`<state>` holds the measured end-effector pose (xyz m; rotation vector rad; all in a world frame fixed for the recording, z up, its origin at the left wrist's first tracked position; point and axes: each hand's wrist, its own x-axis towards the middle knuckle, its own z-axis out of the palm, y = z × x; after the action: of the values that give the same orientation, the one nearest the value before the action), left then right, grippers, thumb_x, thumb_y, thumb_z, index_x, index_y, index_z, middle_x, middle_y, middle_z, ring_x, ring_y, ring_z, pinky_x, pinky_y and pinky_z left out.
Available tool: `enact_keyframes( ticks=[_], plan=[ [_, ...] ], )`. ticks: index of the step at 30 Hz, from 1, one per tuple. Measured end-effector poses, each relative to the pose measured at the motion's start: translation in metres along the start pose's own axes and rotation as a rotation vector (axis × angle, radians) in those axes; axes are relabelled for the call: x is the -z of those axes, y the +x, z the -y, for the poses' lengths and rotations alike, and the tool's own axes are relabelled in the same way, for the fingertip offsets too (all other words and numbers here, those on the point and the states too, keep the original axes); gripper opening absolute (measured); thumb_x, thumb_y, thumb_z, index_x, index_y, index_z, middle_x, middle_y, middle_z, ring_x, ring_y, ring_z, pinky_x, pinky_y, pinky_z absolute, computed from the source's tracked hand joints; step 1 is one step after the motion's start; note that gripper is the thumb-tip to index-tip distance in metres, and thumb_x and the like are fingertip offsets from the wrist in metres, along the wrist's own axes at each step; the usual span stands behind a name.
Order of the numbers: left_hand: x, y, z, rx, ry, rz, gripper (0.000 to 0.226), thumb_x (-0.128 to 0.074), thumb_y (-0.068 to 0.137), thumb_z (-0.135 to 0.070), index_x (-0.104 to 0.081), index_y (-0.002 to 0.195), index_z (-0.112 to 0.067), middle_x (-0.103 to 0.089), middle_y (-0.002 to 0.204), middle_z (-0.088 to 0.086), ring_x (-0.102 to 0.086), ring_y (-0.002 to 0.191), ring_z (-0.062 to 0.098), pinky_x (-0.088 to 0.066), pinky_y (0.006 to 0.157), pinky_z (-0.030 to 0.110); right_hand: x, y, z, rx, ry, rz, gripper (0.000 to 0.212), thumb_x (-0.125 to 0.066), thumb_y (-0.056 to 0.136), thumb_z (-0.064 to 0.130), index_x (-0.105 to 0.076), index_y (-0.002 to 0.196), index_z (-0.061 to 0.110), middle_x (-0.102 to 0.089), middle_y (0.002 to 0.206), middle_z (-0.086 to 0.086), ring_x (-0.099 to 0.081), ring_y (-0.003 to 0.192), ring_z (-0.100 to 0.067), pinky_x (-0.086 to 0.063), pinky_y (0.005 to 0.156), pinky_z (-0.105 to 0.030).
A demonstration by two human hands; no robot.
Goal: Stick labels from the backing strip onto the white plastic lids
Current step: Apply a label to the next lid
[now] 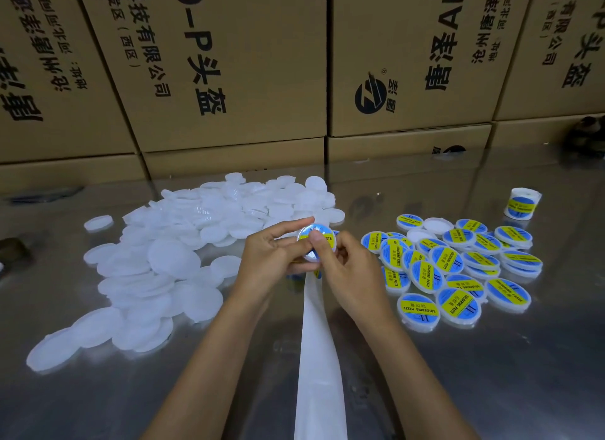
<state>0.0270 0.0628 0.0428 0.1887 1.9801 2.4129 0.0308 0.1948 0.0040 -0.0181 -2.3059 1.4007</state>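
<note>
At six o'clock, nearest the viewer, a white backing strip (319, 357) runs up the reflective metal table (491, 374) between two bare forearms to the hands. At centre, the left hand (273, 256) grips a round white plastic lid (317, 244) by its edge, fingers curled round it. The right hand (343, 269) holds the same lid from the other side, its thumb pressed flat on the blue and yellow label (322, 235) on the lid's face. At three o'clock lies a cluster of labelled lids (458, 269), overlapping. At nine to eleven o'clock spreads a heap of plain white lids (170, 259). At two o'clock, apart from the cluster, stands a label roll (522, 203). At twelve o'clock, printed cardboard cartons (262, 63) are stacked along the table's far edge.
</note>
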Motion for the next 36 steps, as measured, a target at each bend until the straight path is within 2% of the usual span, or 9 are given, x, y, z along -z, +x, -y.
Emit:
enact_keyframes(
  ticks=[7,11,14,17,21,24,27,31,36],
  plan=[
    [-0.003,0.001,0.003,-0.021,0.052,-0.052,0.016,-0.072,0.091,-0.015,-0.077,0.104,-0.008,-0.076,0.091,0.013,-0.075,0.077,0.026,-0.061,0.058,0.029,-0.002,0.000,-0.002,0.085,-0.114,-0.081,0.052,-0.039,0.100,0.051,-0.059,0.069,0.015,-0.060,0.062,-0.001,-0.055,0.064,-0.023,-0.041,0.058,-0.037],
    [-0.004,0.001,0.003,-0.003,0.093,-0.021,0.018,-0.065,0.096,-0.023,-0.076,0.102,-0.010,-0.077,0.093,0.012,-0.076,0.076,0.027,-0.061,0.061,0.028,-0.002,0.001,-0.003,0.068,-0.179,-0.139,0.053,-0.038,0.104,0.040,-0.040,0.055,0.020,-0.052,0.055,-0.003,-0.051,0.060,-0.029,-0.037,0.055,-0.038],
    [-0.004,0.001,0.002,0.019,0.091,0.070,0.015,-0.070,0.093,-0.015,-0.073,0.108,-0.013,-0.078,0.094,0.009,-0.076,0.076,0.025,-0.061,0.062,0.028,0.000,0.002,-0.003,0.058,-0.207,-0.176,0.050,-0.036,0.104,0.040,-0.044,0.060,0.018,-0.048,0.053,0.000,-0.049,0.058,-0.028,-0.034,0.054,-0.034],
    [-0.004,0.001,0.002,0.010,0.134,0.120,0.029,-0.076,0.086,-0.005,-0.069,0.113,-0.014,-0.076,0.091,0.009,-0.074,0.076,0.023,-0.060,0.060,0.029,0.001,0.000,-0.002,0.051,-0.097,-0.184,0.050,-0.036,0.103,0.047,-0.050,0.066,0.017,-0.047,0.051,0.004,-0.048,0.057,-0.018,-0.030,0.053,-0.031],
    [-0.002,0.002,0.003,-0.030,0.154,0.058,0.033,-0.082,0.080,-0.009,-0.066,0.109,-0.008,-0.073,0.082,0.007,-0.072,0.069,0.026,-0.058,0.055,0.029,-0.001,0.001,0.002,-0.014,0.151,-0.135,0.056,-0.034,0.103,0.053,-0.047,0.062,0.018,-0.054,0.055,0.006,-0.050,0.056,-0.009,-0.038,0.055,-0.029],
    [0.002,0.004,0.005,-0.051,0.127,-0.010,0.028,-0.084,0.078,-0.012,-0.065,0.098,-0.006,-0.073,0.080,0.004,-0.072,0.061,0.028,-0.057,0.053,0.027,-0.002,-0.002,0.003,0.024,0.175,-0.039,0.047,-0.036,0.104,0.048,-0.050,0.070,0.019,-0.055,0.061,0.004,-0.051,0.061,-0.012,-0.046,0.064,-0.042],
    [0.005,0.008,0.009,-0.101,0.110,-0.100,0.018,-0.081,0.082,-0.011,-0.065,0.088,-0.008,-0.072,0.090,0.013,-0.070,0.059,0.028,-0.056,0.050,0.029,-0.005,-0.005,0.003,0.096,0.136,0.071,0.032,-0.040,0.104,0.037,-0.051,0.084,0.015,-0.056,0.071,0.002,-0.054,0.072,-0.022,-0.048,0.071,-0.050],
    [0.008,0.009,0.009,-0.145,0.168,-0.160,0.017,-0.082,0.082,-0.015,-0.067,0.084,-0.011,-0.071,0.088,0.012,-0.067,0.055,0.023,-0.049,0.041,0.027,-0.005,-0.005,0.004,0.126,0.125,0.109,0.033,-0.046,0.103,0.039,-0.047,0.082,0.014,-0.048,0.061,0.005,-0.045,0.060,-0.014,-0.043,0.063,-0.044],
    [0.006,0.008,0.008,-0.137,0.168,-0.190,0.015,-0.082,0.083,-0.015,-0.067,0.081,-0.011,-0.070,0.086,0.013,-0.064,0.054,0.018,-0.044,0.037,0.025,-0.003,-0.005,0.007,0.136,0.194,0.108,0.035,-0.057,0.099,0.033,-0.053,0.084,0.002,-0.049,0.067,-0.018,-0.039,0.059,-0.020,-0.036,0.057,-0.038]
  ],
)
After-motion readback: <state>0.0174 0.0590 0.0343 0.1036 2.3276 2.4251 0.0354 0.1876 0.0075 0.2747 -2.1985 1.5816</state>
